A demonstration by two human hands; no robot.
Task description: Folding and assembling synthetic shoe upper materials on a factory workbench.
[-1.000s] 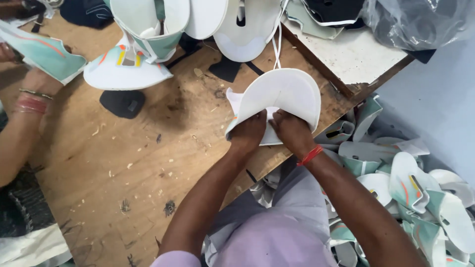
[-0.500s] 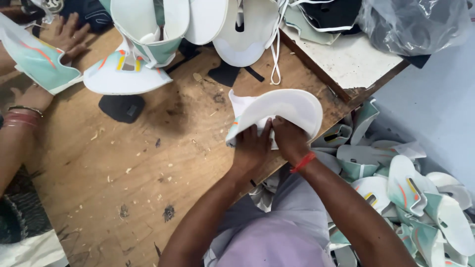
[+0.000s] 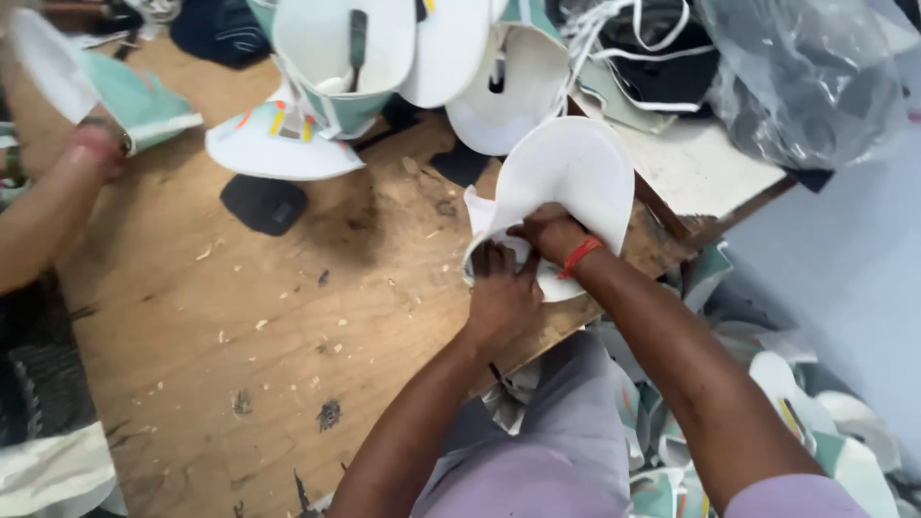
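Both my hands hold a white curved sandal sole over the right edge of the wooden table. My left hand grips its lower left edge, and my right hand, with a red band at the wrist, presses on the sole's near side just above it. The sole stands tilted, its rounded end pointing up and away from me.
Several white and mint soles are piled at the table's far side, with a dark pad below them. Another person's arm reaches in at the left, holding a mint sole. A clear plastic bag lies far right; more soles fill the floor.
The sole has tilted more upright and my hands have shifted along its lower edge. The other person's hand at the left has moved with its mint sole.
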